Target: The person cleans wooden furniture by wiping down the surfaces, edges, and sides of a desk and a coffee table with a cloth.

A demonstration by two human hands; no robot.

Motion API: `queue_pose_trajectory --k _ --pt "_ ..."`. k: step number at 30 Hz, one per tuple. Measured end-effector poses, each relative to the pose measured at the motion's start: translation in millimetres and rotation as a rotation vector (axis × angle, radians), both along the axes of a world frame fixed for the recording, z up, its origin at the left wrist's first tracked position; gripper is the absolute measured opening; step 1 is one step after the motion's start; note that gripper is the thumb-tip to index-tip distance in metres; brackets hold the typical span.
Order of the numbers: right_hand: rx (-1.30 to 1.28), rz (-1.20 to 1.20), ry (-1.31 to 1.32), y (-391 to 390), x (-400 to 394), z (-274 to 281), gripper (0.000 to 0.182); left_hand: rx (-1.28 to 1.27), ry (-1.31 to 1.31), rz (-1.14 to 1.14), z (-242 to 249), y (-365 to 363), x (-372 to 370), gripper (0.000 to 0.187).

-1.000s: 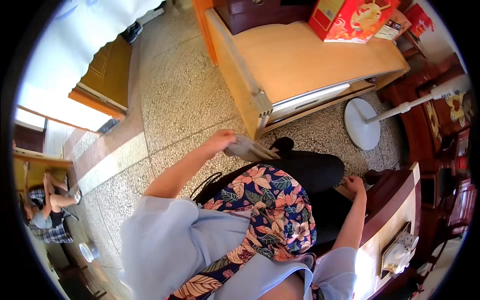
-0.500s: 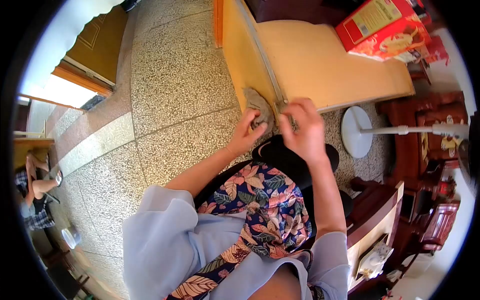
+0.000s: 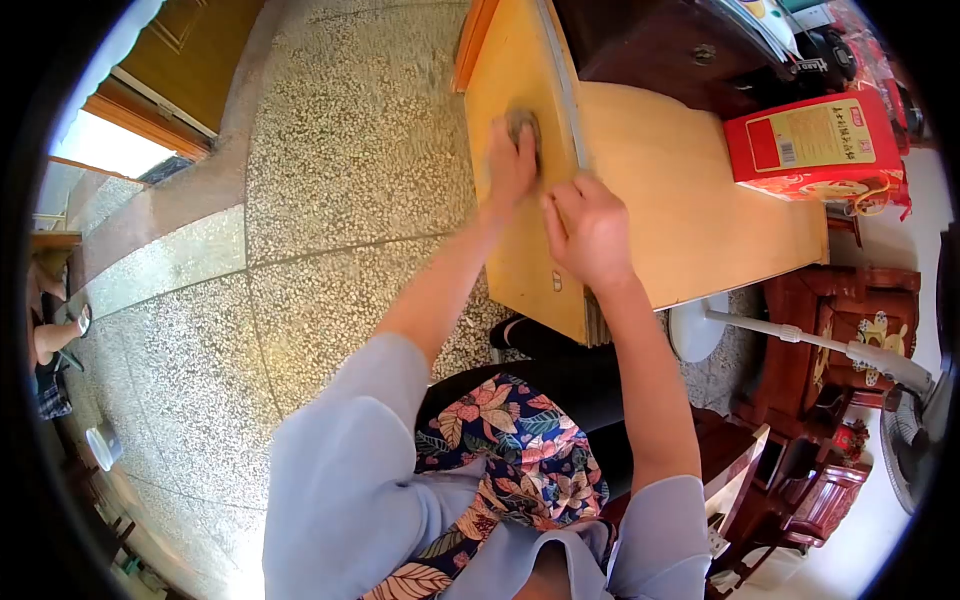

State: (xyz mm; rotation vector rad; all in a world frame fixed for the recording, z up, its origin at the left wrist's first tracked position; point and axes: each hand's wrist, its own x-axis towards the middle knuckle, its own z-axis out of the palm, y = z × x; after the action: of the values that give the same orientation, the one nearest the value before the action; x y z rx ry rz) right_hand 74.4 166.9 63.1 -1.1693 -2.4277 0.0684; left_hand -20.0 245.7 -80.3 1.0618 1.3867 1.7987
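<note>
My left hand [image 3: 510, 165] presses a crumpled grey cloth [image 3: 523, 125] against the upright side panel [image 3: 545, 255] of a light wooden cabinet. Its fingers are slightly blurred and lie over the cloth. My right hand [image 3: 592, 230] is closed, fingers curled, at the edge between that panel and the cabinet top [image 3: 690, 190]. What it grips, if anything, is hidden. A grey metal strip [image 3: 566, 90] runs along this edge, away from my right hand.
On the cabinet top stand a red box [image 3: 810, 145] and a dark wooden case [image 3: 650, 50]. A standing fan [image 3: 790, 332] is to the right, near carved wooden chairs [image 3: 840, 330]. Speckled floor [image 3: 350, 150] lies left. Another person's leg [image 3: 55, 335] shows at far left.
My left hand and the cloth have moved up along the side panel, away from the near corner. My right hand has shifted slightly along the edge. The view has tilted, showing more cabinet.
</note>
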Motion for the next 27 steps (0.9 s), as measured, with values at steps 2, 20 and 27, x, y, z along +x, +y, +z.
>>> queue_pose_trajectory --k 2,20,27 --pt "0.026 0.015 -0.005 13 -3 0 0.007 0.017 0.069 0.071 -26 38 -4 0.028" --pt "-0.15 -0.044 0.15 52 -4 0 0.018 0.058 0.133 0.086 32 129 -36 0.033" --pt "0.025 -0.094 -0.095 56 -20 3 0.014 -0.024 0.155 -0.019 39 113 -46 0.033"
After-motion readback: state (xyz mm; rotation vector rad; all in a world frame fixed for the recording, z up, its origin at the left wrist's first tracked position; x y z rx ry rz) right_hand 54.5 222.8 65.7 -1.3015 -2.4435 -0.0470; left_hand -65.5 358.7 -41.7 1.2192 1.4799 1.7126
